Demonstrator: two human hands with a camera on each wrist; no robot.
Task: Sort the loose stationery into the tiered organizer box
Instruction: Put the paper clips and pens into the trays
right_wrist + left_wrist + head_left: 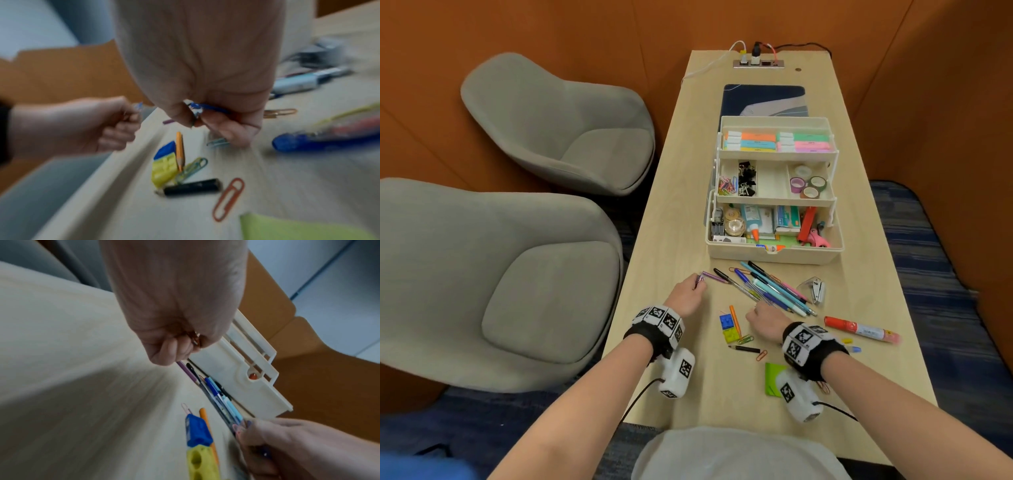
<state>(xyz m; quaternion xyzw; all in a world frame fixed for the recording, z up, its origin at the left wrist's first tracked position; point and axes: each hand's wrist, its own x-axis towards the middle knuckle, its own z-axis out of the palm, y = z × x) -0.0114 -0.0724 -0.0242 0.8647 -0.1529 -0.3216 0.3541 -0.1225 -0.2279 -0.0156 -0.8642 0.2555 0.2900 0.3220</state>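
Note:
The cream tiered organizer box [774,256] stands open mid-table, its three tiers holding highlighters, clips, tape rolls and glue. A pile of pens [774,287] lies in front of it. My left hand [698,283] is curled at the blunt end of a purple pencil [717,277], pinching what look like small paper clips [195,339]. At the near end of the pile, my right hand [756,313] pinches a blue pen [213,108]. In the left wrist view, the box [236,369] sits just beyond my left hand [185,347].
Near my right hand [197,121] lie blue and yellow brick-shaped blocks [729,329], an orange pencil [735,320], a black pencil stub [746,349], paper clips [762,355], green sticky notes [772,378], a staple remover [815,289] and a red glue stick [859,329]. Two grey chairs [534,274] stand left of the table.

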